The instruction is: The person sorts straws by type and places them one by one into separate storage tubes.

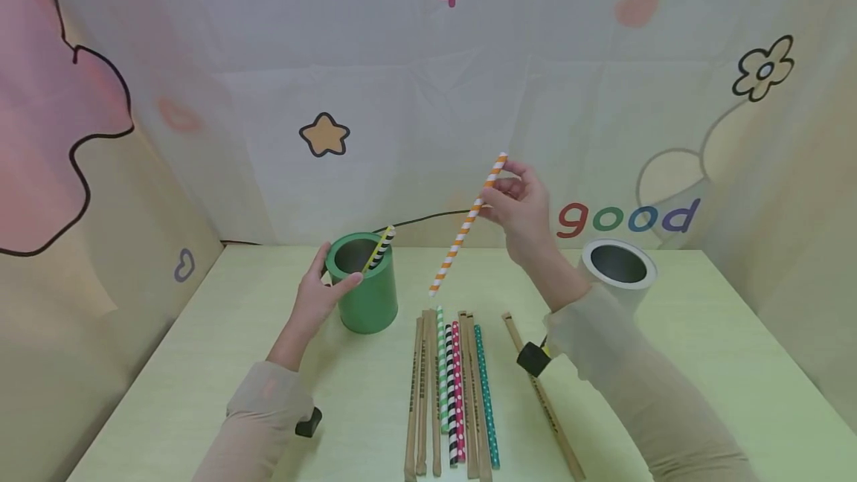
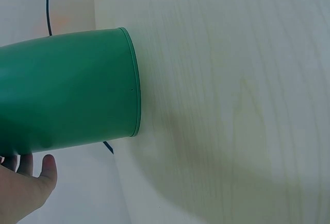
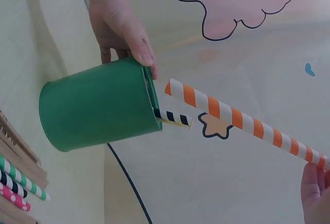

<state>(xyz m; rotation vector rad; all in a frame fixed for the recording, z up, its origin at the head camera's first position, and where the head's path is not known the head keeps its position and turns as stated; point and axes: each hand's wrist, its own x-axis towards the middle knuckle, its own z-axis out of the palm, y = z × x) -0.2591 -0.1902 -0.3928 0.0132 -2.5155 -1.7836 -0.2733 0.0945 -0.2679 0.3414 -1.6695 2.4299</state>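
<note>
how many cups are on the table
2: a green cup at centre-left, steadied by the left hand, and a white cup to the right, behind the right forearm.

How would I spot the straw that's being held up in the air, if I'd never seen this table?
Start at the green cup standing on the pale table, which the left hand touches at the rim. Just right of it the right hand pinches the orange-and-white striped straw near its top, slanting down toward the cup. It is the only straw in the air; the other loose ones lie flat in a row.
</note>
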